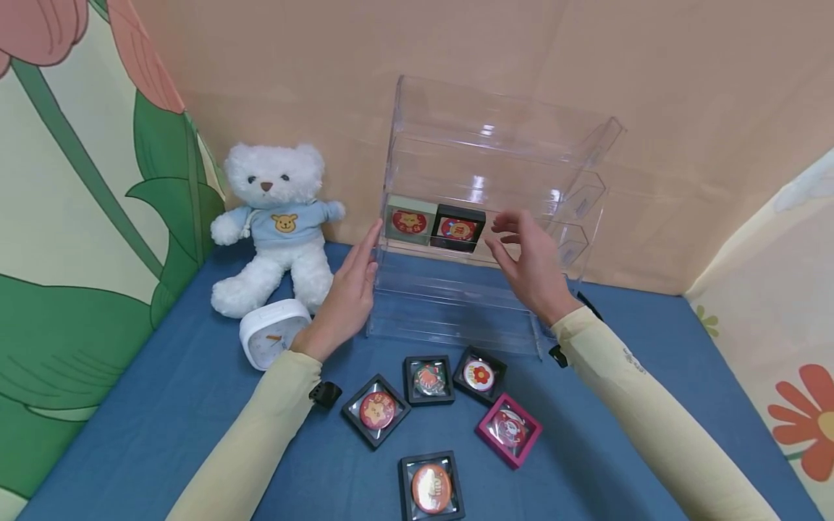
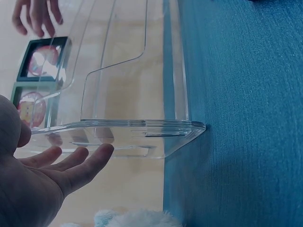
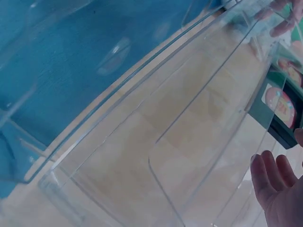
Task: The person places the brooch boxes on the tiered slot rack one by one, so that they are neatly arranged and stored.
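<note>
A clear acrylic tiered rack (image 1: pixel 449 289) stands against the back wall. On one of its shelves a pale green framed badge (image 1: pixel 410 218) and a black framed badge (image 1: pixel 458 229) sit side by side at the left end. My left hand (image 1: pixel 348 297) lies along the rack's left side panel with fingers extended; the left wrist view shows them at the panel's outer face. Just right of the black frame is my right hand (image 1: pixel 531 268), its fingers loosely bent and nothing between them. In the right wrist view a gap shows between those fingers and the black frame (image 3: pixel 279 106).
On the blue cloth before the rack lie several black framed badges (image 1: pixel 428 380) and a magenta framed badge (image 1: pixel 510 430). A white teddy bear (image 1: pixel 274 217) sits left of the rack, behind a white clock (image 1: pixel 270 340).
</note>
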The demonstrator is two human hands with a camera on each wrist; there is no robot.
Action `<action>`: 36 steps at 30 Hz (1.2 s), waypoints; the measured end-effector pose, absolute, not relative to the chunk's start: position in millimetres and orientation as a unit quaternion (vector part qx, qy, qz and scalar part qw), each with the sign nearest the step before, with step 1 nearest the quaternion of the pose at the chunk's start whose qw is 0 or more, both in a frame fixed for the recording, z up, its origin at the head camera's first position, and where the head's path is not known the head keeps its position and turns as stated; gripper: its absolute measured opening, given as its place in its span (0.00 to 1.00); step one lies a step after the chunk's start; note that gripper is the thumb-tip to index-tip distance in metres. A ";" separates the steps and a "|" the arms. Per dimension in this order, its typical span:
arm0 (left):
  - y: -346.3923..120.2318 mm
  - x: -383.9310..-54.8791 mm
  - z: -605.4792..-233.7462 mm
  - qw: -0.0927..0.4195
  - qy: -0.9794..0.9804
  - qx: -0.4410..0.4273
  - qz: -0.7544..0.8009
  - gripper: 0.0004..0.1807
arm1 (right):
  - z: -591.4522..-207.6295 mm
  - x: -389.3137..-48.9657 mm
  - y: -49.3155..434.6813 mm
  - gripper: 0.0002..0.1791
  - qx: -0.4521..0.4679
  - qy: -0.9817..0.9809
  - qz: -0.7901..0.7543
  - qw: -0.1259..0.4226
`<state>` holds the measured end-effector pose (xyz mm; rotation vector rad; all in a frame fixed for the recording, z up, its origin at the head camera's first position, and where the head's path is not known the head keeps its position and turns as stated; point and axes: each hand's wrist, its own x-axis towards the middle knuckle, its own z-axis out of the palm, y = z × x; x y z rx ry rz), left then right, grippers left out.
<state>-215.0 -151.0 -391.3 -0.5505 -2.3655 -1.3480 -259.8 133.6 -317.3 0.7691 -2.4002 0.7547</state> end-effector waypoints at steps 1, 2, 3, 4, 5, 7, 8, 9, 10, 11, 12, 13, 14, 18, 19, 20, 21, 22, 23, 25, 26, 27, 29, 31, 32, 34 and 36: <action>-151.0 -215.1 -391.5 0.181 -0.837 -0.196 -0.477 0.35 | -316.8 -258.0 135.8 0.22 0.284 -0.883 0.272 0.256; -151.0 -215.1 -391.6 0.182 -0.837 -0.196 -0.477 0.35 | -316.5 -256.4 137.9 0.22 0.285 -0.883 0.269 0.259; -151.0 -215.2 -391.8 0.182 -0.837 -0.196 -0.477 0.35 | -316.2 -254.6 139.8 0.22 0.287 -0.882 0.269 0.259; -151.0 -215.4 -392.0 0.182 -0.838 -0.195 -0.477 0.35 | -315.6 -252.8 141.4 0.22 0.288 -0.882 0.267 0.261; -151.0 -215.6 -392.1 0.182 -0.838 -0.195 -0.476 0.35 | -315.1 -250.7 143.0 0.21 0.288 -0.882 0.265 0.262; -151.0 -216.0 -392.4 0.183 -0.839 -0.194 -0.475 0.35 | -314.6 -246.6 145.9 0.21 0.289 -0.883 0.263 0.261; -151.0 -216.2 -392.5 0.183 -0.839 -0.193 -0.475 0.35 | -314.9 -244.7 147.2 0.21 0.290 -0.883 0.262 0.261; -151.0 -216.4 -392.7 0.183 -0.839 -0.193 -0.475 0.35 | -314.9 -242.4 148.3 0.21 0.290 -0.883 0.261 0.260; -150.9 -216.5 -392.7 0.182 -0.839 -0.193 -0.475 0.35 | -314.9 -239.9 149.5 0.20 0.292 -0.883 0.258 0.260; -151.0 -216.5 -392.8 0.182 -0.839 -0.193 -0.475 0.35 | -315.0 -237.3 150.6 0.20 0.295 -0.884 0.254 0.259; -151.0 -216.4 -392.6 0.181 -0.840 -0.192 -0.475 0.35 | -315.1 -234.8 151.6 0.19 0.299 -0.884 0.251 0.258; -151.0 -216.2 -392.4 0.181 -0.840 -0.192 -0.475 0.35 | -315.1 -232.0 152.5 0.18 0.302 -0.884 0.248 0.257; -151.0 -215.9 -392.2 0.180 -0.840 -0.192 -0.475 0.35 | -315.3 -229.3 153.3 0.18 0.305 -0.884 0.245 0.255; -151.1 -215.7 -391.7 0.179 -0.839 -0.191 -0.477 0.35 | -315.5 -216.6 157.7 0.15 0.318 -0.884 0.241 0.243; -151.2 -215.7 -391.6 0.179 -0.840 -0.191 -0.476 0.35 | -315.9 -213.4 159.0 0.15 0.321 -0.884 0.240 0.240; -151.3 -215.8 -391.4 0.179 -0.840 -0.190 -0.476 0.35 | -316.5 -210.2 160.4 0.14 0.324 -0.884 0.240 0.237; -151.4 -216.0 -391.2 0.180 -0.841 -0.190 -0.474 0.35 | -317.4 -206.8 161.9 0.14 0.324 -0.885 0.240 0.233; -151.4 -216.0 -391.3 0.180 -0.841 -0.190 -0.473 0.35 | -318.7 -203.2 163.6 0.14 0.325 -0.886 0.240 0.228; -151.5 -215.9 -391.2 0.181 -0.841 -0.190 -0.473 0.35 | -320.4 -199.7 165.2 0.14 0.325 -0.887 0.239 0.224; -151.6 -216.0 -391.1 0.181 -0.842 -0.190 -0.471 0.35 | -324.4 -193.1 168.6 0.14 0.324 -0.890 0.239 0.216; -151.6 -216.2 -391.1 0.181 -0.842 -0.190 -0.470 0.35 | -326.4 -190.2 170.1 0.14 0.324 -0.890 0.239 0.213; -151.6 -216.4 -391.3 0.181 -0.843 -0.190 -0.470 0.35 | -328.5 -187.4 171.6 0.13 0.324 -0.891 0.241 0.209; -151.6 -216.6 -391.6 0.182 -0.843 -0.190 -0.469 0.35 | -332.8 -182.5 174.1 0.13 0.325 -0.891 0.243 0.203; -151.5 -216.8 -392.0 0.184 -0.844 -0.191 -0.467 0.35 | -336.3 -178.0 176.5 0.12 0.326 -0.892 0.244 0.198; -151.4 -216.9 -392.1 0.186 -0.844 -0.191 -0.466 0.35 | -337.8 -175.7 177.8 0.12 0.326 -0.892 0.245 0.195; -151.1 -217.0 -392.2 0.188 -0.843 -0.192 -0.466 0.35 | -340.8 -170.8 180.4 0.12 0.323 -0.894 0.246 0.190; -150.7 -217.2 -392.3 0.190 -0.842 -0.194 -0.467 0.34 | -343.1 -165.4 183.1 0.12 0.320 -0.895 0.247 0.185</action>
